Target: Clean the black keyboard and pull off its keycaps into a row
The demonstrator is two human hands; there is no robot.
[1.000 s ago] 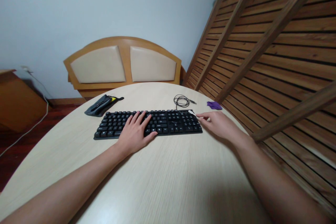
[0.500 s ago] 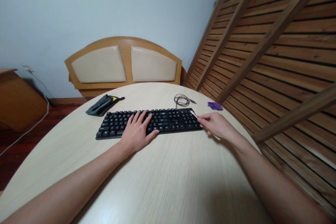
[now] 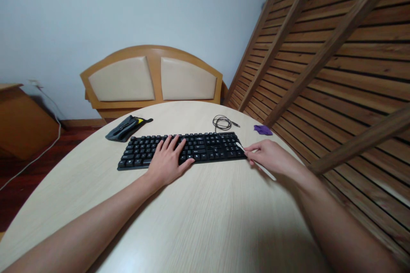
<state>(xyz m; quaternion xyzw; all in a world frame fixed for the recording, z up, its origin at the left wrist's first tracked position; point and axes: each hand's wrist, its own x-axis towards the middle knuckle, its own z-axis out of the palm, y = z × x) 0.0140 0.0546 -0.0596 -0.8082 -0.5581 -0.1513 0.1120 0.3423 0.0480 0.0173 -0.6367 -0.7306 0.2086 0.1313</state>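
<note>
A black keyboard [image 3: 198, 147] lies across the middle of the table. On its centre-left keys my left hand [image 3: 168, 160] rests flat, fingers spread and thumb at the front edge. At the right end, my right hand [image 3: 264, 155] pinches what looks like a slim white toothbrush [image 3: 266, 172]. Its head touches or hovers just over the number pad; the contact and bristles are too small to make out. The handle's tail sticks out below the hand, toward me.
A round pale wooden table [image 3: 198, 217] carries everything. Behind the keyboard lie its coiled cable [image 3: 222, 123], a purple cloth [image 3: 263, 129] and a dark grey pouch [image 3: 123, 129] with something yellow. A slatted wooden panel [image 3: 336, 59] leans along the right; a padded headboard [image 3: 156, 76] stands behind.
My right hand has shifted slightly toward me and to the right, and the toothbrush's head moved down the number pad. More of the handle now shows. My left hand stays put.
</note>
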